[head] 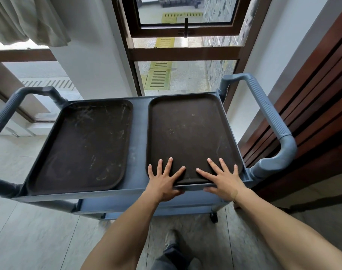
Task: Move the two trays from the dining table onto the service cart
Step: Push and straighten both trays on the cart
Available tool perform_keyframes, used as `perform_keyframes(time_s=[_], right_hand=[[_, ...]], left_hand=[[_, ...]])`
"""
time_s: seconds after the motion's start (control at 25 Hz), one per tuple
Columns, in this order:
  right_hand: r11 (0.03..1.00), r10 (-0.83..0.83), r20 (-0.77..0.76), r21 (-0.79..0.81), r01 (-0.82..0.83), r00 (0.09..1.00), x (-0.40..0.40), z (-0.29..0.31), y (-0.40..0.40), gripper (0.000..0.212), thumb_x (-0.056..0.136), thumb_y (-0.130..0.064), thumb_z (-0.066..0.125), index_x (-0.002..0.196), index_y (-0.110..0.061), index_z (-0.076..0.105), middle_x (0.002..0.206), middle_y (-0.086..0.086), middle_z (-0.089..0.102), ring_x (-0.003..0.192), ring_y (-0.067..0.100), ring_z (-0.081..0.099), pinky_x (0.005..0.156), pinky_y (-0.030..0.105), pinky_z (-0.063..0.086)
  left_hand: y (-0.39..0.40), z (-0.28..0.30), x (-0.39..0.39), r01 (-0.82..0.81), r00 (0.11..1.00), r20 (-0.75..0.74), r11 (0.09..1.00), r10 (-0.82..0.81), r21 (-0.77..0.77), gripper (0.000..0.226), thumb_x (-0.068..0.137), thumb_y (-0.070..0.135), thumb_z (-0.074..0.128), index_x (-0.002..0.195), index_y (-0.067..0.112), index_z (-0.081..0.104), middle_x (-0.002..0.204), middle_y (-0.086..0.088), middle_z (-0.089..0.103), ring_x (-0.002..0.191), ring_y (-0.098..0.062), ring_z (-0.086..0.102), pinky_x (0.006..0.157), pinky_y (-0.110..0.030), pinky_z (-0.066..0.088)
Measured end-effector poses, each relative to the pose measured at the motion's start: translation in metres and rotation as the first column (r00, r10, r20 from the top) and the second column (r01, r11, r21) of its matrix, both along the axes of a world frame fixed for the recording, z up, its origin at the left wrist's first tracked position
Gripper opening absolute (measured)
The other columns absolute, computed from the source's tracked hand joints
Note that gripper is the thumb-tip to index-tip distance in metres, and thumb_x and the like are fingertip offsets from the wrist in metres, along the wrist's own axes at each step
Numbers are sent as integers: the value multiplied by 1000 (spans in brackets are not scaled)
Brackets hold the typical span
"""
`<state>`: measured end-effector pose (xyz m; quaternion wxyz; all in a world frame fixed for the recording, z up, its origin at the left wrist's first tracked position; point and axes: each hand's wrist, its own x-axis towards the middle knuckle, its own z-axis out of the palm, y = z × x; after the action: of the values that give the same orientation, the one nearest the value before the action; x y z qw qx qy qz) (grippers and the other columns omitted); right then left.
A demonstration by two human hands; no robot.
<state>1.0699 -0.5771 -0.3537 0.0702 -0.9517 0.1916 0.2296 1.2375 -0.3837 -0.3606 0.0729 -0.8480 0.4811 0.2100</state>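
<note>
Both hands lay flat with fingers spread on the near end of the right tray [189, 133], gripping nothing: the left hand [163, 180] by its near left corner, the right hand [223, 181] by its near right corner. That tray sat on the cart [136, 145] top at its right edge; the left tray [84, 147] rested beside it, apart, toward the left edge

A tall brown-framed window [185, 55] fills the far wall, its upper pane tilted open, showing wet grey paving and yellow drain grates [158, 78] outside. White walls [92, 61] flank it. A pale curtain [28, 18] hangs at upper left. Dark wooden slats [310, 106] line the right side. Daylight falls on the pale tiled floor [33, 234].
</note>
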Motion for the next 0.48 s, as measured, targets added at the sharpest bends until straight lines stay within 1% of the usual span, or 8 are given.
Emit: perform_keyframes(time_s=[0.08, 0.24, 0.32, 0.48], right_hand=[[1000, 12, 13, -4, -12, 1000, -3, 0, 0, 66, 91, -72, 34, 141, -69, -10, 166, -6, -17, 150, 38, -14, 108, 76, 4], [1000, 15, 21, -4, -15, 1000, -5, 0, 2, 59, 96, -63, 33, 143, -69, -3, 167, -4, -11, 150, 40, -11, 107, 78, 6], [1000, 8, 19, 6, -8, 1000, -5, 0, 4, 57, 98, -60, 34, 144, -68, 0, 167, -3, -10, 150, 41, -11, 107, 78, 7], [1000, 4, 20, 5, -4, 1000, -7, 1, 8, 57, 99, -59, 35, 144, -67, 1, 167, -2, -10, 150, 42, -11, 108, 78, 7]], left_hand=[[-1, -1, -7, -12, 1000, -14, 1000, 12, -1, 77, 90, 71, 39, 146, 59, -11, 163, -4, -26, 146, -44, -21, 108, -72, -7], [-2, 1, -17, -28, 999, -40, 1000, 28, 10, 64, 99, 58, 37, 146, 62, -6, 164, -3, -24, 146, -45, -21, 107, -75, -3], [-1, 3, -21, -36, 998, -41, 999, 37, 8, 63, 100, 53, 37, 146, 62, -4, 164, -1, -22, 146, -46, -20, 108, -75, 0], [-1, 5, -25, -37, 999, -38, 999, 37, 13, 63, 101, 50, 38, 146, 62, -4, 164, -1, -21, 147, -45, -19, 109, -74, 1]])
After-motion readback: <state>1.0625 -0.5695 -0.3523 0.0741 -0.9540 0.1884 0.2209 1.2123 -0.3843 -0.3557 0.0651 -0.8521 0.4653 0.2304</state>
